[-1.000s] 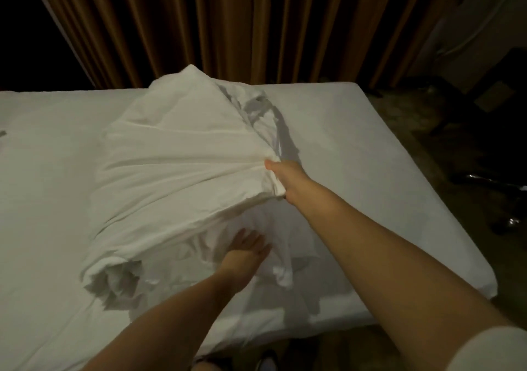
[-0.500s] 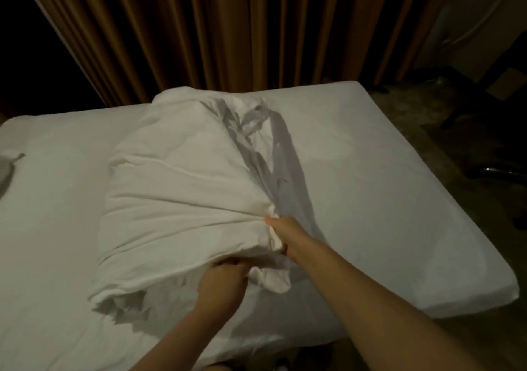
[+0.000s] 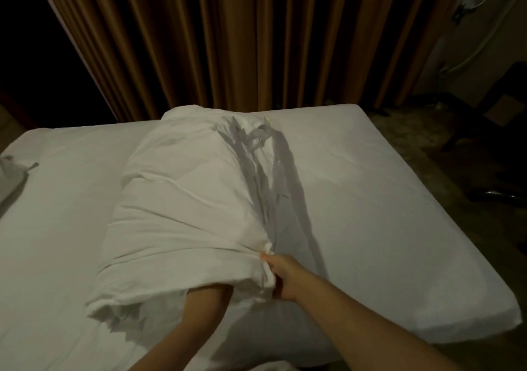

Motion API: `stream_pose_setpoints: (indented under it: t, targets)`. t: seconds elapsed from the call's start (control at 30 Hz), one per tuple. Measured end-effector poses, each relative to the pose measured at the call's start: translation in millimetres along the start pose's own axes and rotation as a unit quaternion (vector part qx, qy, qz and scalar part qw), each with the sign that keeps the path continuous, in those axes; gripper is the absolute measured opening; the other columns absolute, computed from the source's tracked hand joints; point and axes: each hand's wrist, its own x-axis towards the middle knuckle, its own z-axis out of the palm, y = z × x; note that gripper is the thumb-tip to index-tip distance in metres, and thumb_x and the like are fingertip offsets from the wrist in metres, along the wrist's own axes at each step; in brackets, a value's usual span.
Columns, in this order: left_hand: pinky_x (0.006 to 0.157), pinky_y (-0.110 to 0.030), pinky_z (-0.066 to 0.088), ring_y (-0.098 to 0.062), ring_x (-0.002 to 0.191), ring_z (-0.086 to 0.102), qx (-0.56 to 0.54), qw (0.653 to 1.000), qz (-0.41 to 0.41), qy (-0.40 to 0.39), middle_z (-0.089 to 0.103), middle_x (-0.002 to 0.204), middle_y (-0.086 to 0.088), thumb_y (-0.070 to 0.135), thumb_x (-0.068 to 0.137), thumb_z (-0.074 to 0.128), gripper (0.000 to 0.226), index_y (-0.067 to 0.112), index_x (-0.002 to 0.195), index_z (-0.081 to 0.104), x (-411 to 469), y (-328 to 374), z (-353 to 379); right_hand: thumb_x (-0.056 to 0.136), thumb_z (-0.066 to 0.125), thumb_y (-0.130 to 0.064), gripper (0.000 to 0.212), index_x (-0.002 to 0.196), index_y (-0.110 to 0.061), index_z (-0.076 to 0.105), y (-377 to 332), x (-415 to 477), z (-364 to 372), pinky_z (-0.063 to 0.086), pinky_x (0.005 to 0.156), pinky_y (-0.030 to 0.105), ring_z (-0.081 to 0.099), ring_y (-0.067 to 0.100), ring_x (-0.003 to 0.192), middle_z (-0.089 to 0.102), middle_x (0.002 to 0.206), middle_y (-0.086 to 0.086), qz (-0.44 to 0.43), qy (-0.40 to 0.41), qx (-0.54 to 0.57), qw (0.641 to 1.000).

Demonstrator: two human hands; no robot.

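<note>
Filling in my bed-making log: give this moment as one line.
right hand: grips bunched edge of white cover | left forearm: inside cover, hand hidden | cover: lies on bed

The left hand is buried wrist-deep inside the white cover [image 3: 194, 214], and the left edge clips a white bundle [image 3: 11, 176].

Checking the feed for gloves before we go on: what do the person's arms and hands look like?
The right forearm and left forearm are bare, with no sleeves in view. The right hand shows no glove or watch. The left hand is hidden inside the white bedding.
</note>
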Motion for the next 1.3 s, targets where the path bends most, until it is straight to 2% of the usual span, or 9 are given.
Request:
stream_pose_setpoints:
  t: [0.13, 0.4, 0.57, 0.73, 0.8, 0.9, 1.0, 1.17, 1.3]
  targets:
    - [0.05, -0.03, 0.052, -0.029, 0.056, 0.064, 0.079, 0.991, 0.076, 0.072, 0.068, 0.073, -0.009, 0.034, 0.067, 0.046, 0.039, 0.012, 0.086, 0.072, 1, -2, 6, 0.091, 0.052, -0.004, 0.016, 0.094, -0.002, 0.068, -25, -4, 24, 0.054, 0.077, 0.042, 0.065, 0.032, 0.082, 0.068, 0.089, 0.016, -0.067, 0.003, 0.022, 0.997]
    - [0.069, -0.048, 0.052, -0.042, 0.095, 0.059, -0.058, 0.967, -0.125, 0.214, 0.058, 0.113, -0.021, 0.008, 0.06, 0.079, 0.059, 0.006, 0.116, 0.058, 34, -35, -30, 0.095, 0.039, -0.006, 0.027, 0.093, -0.001, 0.066, -141, -73, 118, 0.058, 0.066, 0.037, 0.068, 0.027, 0.07, 0.07, 0.086, 0.014, -0.155, -0.181, 0.092, 0.967]
    - [0.106, -0.036, 0.037, -0.028, 0.121, 0.052, -0.105, 0.95, -0.263, 0.134, 0.055, 0.131, -0.014, 0.024, 0.098, 0.045, 0.039, 0.009, 0.133, 0.049, 59, -89, -30, 0.098, 0.04, -0.011, 0.024, 0.106, -0.001, 0.061, -176, -122, 187, 0.055, 0.06, 0.032, 0.065, 0.026, 0.059, 0.066, 0.073, 0.017, -0.151, -0.223, 0.082, 0.96]
    - [0.096, -0.034, 0.042, -0.028, 0.118, 0.053, -0.21, 0.906, -0.342, 0.134, 0.055, 0.13, -0.009, 0.018, 0.099, 0.045, 0.037, 0.014, 0.135, 0.049, 45, -113, -33, 0.1, 0.038, -0.017, 0.04, 0.06, -0.016, 0.036, -191, -102, 200, 0.032, 0.038, 0.011, 0.032, 0.01, 0.022, 0.033, 0.032, -0.001, -0.125, -0.223, 0.14, 0.956]
    - [0.097, -0.032, 0.04, -0.026, 0.118, 0.052, -0.282, 0.891, -0.326, 0.143, 0.057, 0.128, -0.005, 0.022, 0.101, 0.041, 0.035, 0.016, 0.133, 0.052, 34, -113, -28, 0.101, 0.039, -0.02, 0.038, 0.063, -0.014, 0.042, -200, -84, 198, 0.043, 0.04, 0.013, 0.045, 0.008, 0.03, 0.044, 0.04, -0.001, -0.141, -0.189, 0.134, 0.963]
    - [0.076, -0.026, 0.05, -0.019, 0.094, 0.066, -0.155, 0.943, -0.238, 0.175, 0.068, 0.111, -0.001, 0.024, 0.096, 0.042, 0.033, 0.022, 0.12, 0.065, 3, -125, -27, 0.1, 0.037, -0.019, 0.028, 0.086, -0.007, 0.058, -210, -57, 190, 0.053, 0.088, 0.023, 0.062, 0.007, 0.09, 0.063, 0.093, -0.001, -0.165, -0.126, 0.119, 0.971]
    - [0.043, -0.023, 0.045, -0.023, 0.053, 0.064, 0.0, 0.965, -0.2, 0.169, 0.067, 0.072, -0.005, 0.031, 0.08, 0.046, 0.031, 0.017, 0.093, 0.07, -27, -160, -51, 0.102, 0.03, -0.019, 0.033, 0.092, -0.009, 0.06, -206, -42, 182, 0.055, 0.07, 0.024, 0.059, 0.013, 0.074, 0.063, 0.085, 0.003, -0.15, -0.138, 0.096, 0.974]
    - [0.067, -0.03, 0.039, -0.031, 0.092, 0.061, -0.106, 0.919, -0.364, 0.107, 0.066, 0.103, -0.012, 0.025, 0.096, 0.044, 0.027, 0.017, 0.117, 0.06, -23, -175, -56, 0.103, 0.03, -0.009, 0.031, 0.083, -0.008, 0.053, -173, -35, 198, 0.041, 0.031, 0.019, 0.053, 0.011, 0.031, 0.058, 0.045, 0.004, -0.145, -0.248, 0.08, 0.954]
    - [0.072, -0.031, 0.04, -0.033, 0.099, 0.059, -0.226, 0.859, -0.445, 0.116, 0.061, 0.112, -0.013, 0.037, 0.092, 0.051, 0.037, 0.012, 0.119, 0.053, -20, -173, -42, 0.096, 0.045, -0.004, 0.04, 0.134, -0.016, 0.051, -175, -19, 201, 0.057, 0.054, 0.031, 0.071, 0.021, 0.062, 0.069, 0.096, 0.01, -0.183, -0.219, 0.071, 0.956]
